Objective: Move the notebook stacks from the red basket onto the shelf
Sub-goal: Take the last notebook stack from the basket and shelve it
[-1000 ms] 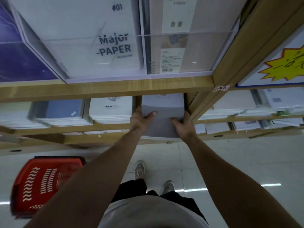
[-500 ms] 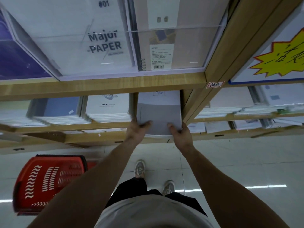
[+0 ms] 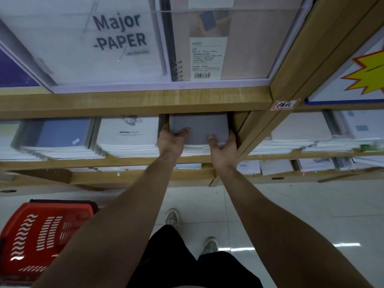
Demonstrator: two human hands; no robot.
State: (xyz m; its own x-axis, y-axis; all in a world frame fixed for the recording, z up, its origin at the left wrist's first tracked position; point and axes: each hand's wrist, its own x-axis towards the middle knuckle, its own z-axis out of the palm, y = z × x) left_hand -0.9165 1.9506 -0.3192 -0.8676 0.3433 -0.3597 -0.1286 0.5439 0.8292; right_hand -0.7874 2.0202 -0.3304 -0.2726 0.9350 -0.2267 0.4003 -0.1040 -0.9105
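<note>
- The grey notebook stack [image 3: 200, 129] lies flat on the wooden shelf [image 3: 133, 100], in the rightmost compartment just beside the upright divider. Its top cover is plain grey, with white page edges showing beneath along the near side. Its far part is tucked under the shelf board above.
- The red basket [image 3: 39, 235] sits on the tiled floor at lower left, well apart from the stack. It is plastic, with slotted and wavy cut-outs in its side wall and a dark rim; what it holds cannot be seen.
</note>
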